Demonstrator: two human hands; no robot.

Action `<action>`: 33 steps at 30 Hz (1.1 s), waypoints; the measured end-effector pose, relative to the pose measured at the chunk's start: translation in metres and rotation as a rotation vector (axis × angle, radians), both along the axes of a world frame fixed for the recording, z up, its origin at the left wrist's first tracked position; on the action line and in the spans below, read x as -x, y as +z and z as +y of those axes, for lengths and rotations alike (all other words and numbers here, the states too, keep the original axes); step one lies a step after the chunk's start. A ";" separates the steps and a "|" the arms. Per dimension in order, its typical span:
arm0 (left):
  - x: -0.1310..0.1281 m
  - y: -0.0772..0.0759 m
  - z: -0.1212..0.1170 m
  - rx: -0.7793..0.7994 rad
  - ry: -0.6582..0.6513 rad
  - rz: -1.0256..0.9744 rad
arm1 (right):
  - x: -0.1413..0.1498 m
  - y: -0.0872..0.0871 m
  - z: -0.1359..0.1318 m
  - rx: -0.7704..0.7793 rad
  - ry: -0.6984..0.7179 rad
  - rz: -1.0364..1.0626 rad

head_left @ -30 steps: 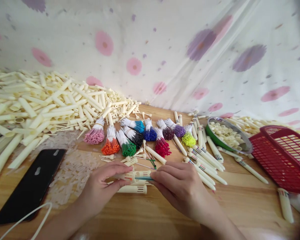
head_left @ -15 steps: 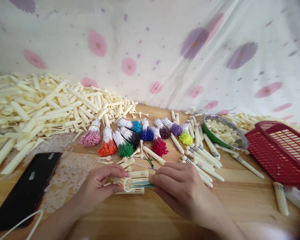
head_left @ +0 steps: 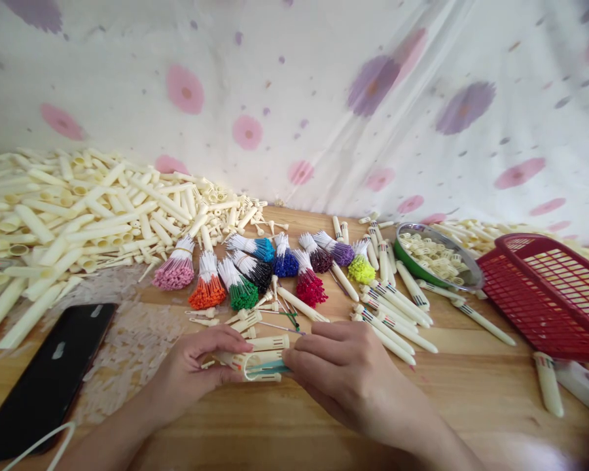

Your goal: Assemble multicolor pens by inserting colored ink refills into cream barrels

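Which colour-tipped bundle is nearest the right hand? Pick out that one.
The crimson-tipped bundle, beyond the right hand: its tips reach closest in this view, while the yellow-tipped bundle and the rest lie farther off.

Both hands (head_left: 341,373) and forearms (head_left: 125,422) are bare.

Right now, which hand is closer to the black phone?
Left. The left hand is to the right of the black phone, across some clear bits; the right hand is farther right, beyond the cream tube.
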State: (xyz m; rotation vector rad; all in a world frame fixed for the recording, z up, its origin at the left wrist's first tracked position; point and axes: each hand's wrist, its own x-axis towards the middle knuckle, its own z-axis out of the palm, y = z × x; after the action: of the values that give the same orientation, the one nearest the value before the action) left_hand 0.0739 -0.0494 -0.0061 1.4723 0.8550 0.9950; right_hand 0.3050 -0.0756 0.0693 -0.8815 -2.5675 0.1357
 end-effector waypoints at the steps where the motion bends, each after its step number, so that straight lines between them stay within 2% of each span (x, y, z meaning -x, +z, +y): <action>1: 0.000 0.000 0.000 0.002 -0.001 -0.001 | 0.000 0.000 0.000 -0.013 0.004 0.004; 26: -0.001 0.004 0.000 0.042 0.018 0.050 | 0.003 0.003 0.002 -0.057 0.025 -0.051; 33: 0.001 0.005 -0.002 0.037 0.011 0.067 | 0.000 0.000 0.002 0.013 0.025 -0.011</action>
State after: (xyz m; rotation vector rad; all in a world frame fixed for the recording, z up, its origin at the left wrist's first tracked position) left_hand 0.0731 -0.0510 -0.0013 1.4777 0.9257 0.9370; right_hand 0.3054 -0.0738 0.0695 -0.8574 -2.5914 0.1550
